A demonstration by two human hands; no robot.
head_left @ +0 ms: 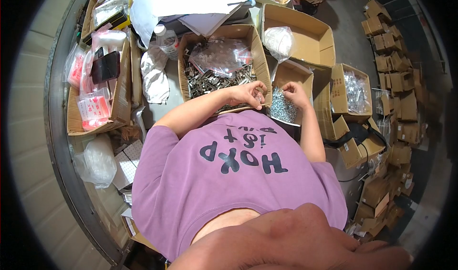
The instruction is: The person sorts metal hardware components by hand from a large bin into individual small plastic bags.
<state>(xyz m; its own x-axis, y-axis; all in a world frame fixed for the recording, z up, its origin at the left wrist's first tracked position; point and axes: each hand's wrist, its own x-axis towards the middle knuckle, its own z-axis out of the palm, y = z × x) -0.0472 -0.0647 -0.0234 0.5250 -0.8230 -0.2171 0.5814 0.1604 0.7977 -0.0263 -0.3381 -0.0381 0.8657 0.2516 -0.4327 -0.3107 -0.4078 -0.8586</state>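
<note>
- Small clear plastic bag (259, 96), pinched in the fingers of the left hand (246, 93), sits just above picture centre, at the near edge of a cardboard box of metal clips (217, 79).
- Head view: the left hand is curled shut on the bag; the right hand (295, 91), at 3 o'clock from it and a little apart, has its fingers bent down into a smaller cardboard box of silver screws (282, 107). Whether it grips any screws cannot be told.
- More clear bags (220, 55) lie on top of the clips, at 12 o'clock from the left hand.
- At 9 o'clock, a tray-like box holds packs of red-printed zip bags (93, 109).
- At 11 o'clock stands a plastic water bottle (167, 40).
- At 3 o'clock, stacks of flattened small cartons (396, 70) line the floor.
- A purple T-shirt (229, 174) fills the lower middle.
</note>
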